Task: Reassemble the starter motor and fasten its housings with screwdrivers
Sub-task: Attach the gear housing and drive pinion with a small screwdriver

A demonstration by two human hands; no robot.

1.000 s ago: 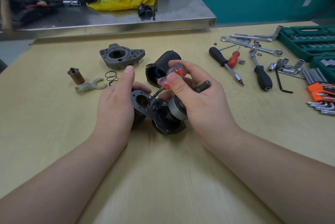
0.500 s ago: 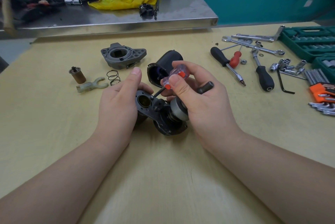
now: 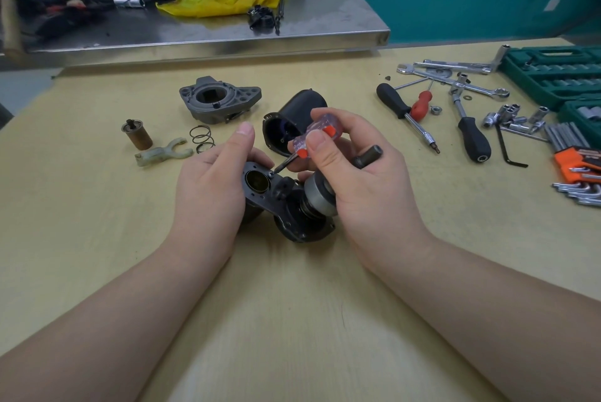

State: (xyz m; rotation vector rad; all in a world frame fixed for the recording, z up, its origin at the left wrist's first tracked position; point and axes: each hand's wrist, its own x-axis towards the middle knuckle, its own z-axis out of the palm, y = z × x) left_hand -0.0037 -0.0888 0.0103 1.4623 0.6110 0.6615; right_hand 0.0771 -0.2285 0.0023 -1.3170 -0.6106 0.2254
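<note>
The dark starter motor body [image 3: 286, 206] lies on the yellow table between my hands, its flange with a round brass-lined hole facing up. My left hand [image 3: 211, 187] grips its left side, thumb raised. My right hand [image 3: 357, 174] pinches a small clear screwdriver with orange marks [image 3: 312, 138], its tip set on a screw at the flange's edge. The motor's silver gear end [image 3: 318, 195] and shaft tip [image 3: 369, 156] stick out past my right hand. Behind lie a black cylindrical housing [image 3: 294, 118] and a grey cast end housing [image 3: 219, 102].
At the left lie a brass plunger [image 3: 138, 135], a pale fork lever [image 3: 162, 153] and a spring [image 3: 201, 138]. On the right sit black-handled drivers [image 3: 473, 138], wrenches [image 3: 455, 76], sockets, hex keys [image 3: 575, 174] and a green socket case [image 3: 553, 76]. A steel bench [image 3: 211, 34] stands behind.
The screwdriver tip has shifted a little up and left along the flange, from near its middle to a screw at its edge. My left hand keeps hold of the motor.
</note>
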